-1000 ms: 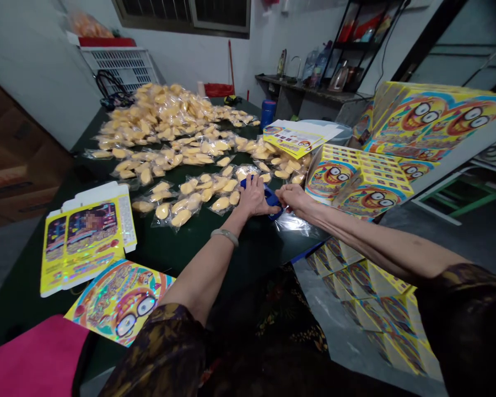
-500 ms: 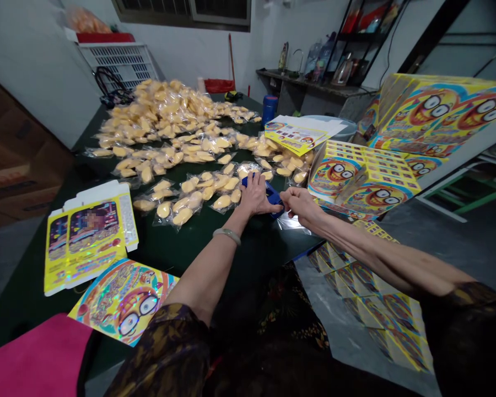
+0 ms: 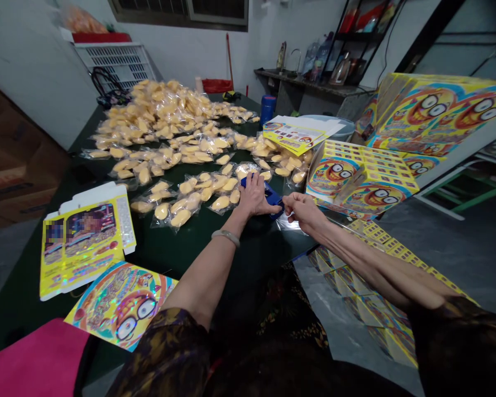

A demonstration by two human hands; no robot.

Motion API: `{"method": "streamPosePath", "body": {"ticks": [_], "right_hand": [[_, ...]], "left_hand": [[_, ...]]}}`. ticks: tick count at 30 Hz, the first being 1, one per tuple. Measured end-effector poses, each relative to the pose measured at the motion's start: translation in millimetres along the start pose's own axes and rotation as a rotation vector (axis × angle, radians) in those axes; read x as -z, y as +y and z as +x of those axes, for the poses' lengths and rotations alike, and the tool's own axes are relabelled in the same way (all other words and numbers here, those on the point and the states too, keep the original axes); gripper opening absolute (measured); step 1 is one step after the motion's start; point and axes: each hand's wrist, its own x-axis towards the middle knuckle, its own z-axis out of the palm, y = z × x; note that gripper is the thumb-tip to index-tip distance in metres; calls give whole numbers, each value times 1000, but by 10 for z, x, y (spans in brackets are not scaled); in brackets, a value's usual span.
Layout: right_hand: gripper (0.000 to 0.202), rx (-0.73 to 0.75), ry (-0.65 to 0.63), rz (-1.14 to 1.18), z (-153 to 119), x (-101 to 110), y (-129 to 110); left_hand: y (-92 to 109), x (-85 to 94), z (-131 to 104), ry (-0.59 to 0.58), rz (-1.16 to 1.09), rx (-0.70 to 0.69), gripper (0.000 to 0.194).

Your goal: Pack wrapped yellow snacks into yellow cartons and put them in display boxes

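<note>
A blue tool (image 3: 273,199) lies on the dark green table, partly hidden under my left hand (image 3: 255,197), which presses on it with the thumb stretched toward its right end. Just right of the tool, my right hand (image 3: 301,209) is closed in a pinch; what is between its fingers is too small to make out. Clear plastic film (image 3: 291,224) shows below the right hand. Left of my left hand lie clear packets of yellow oval pieces (image 3: 181,217), and a big heap of such packets (image 3: 165,105) rises behind.
Yellow cartoon boxes (image 3: 366,179) stand at the right, with printed sheets (image 3: 300,132) beside them. A flattened carton (image 3: 86,237) and a cartoon card (image 3: 126,303) lie at left. A blue bottle (image 3: 268,109) stands behind. More boxes (image 3: 367,298) sit low at right.
The view has shifted slightly. My right hand has moved a little to the right, away from the blue tool; my left hand stays on it.
</note>
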Motion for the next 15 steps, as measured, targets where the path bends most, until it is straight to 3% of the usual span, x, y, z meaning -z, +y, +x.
{"method": "streamPosePath", "body": {"ticks": [15], "right_hand": [[24, -6, -25, 94, -26, 106, 124]], "left_hand": [[-16, -19, 30, 6, -17, -8, 104]]}}
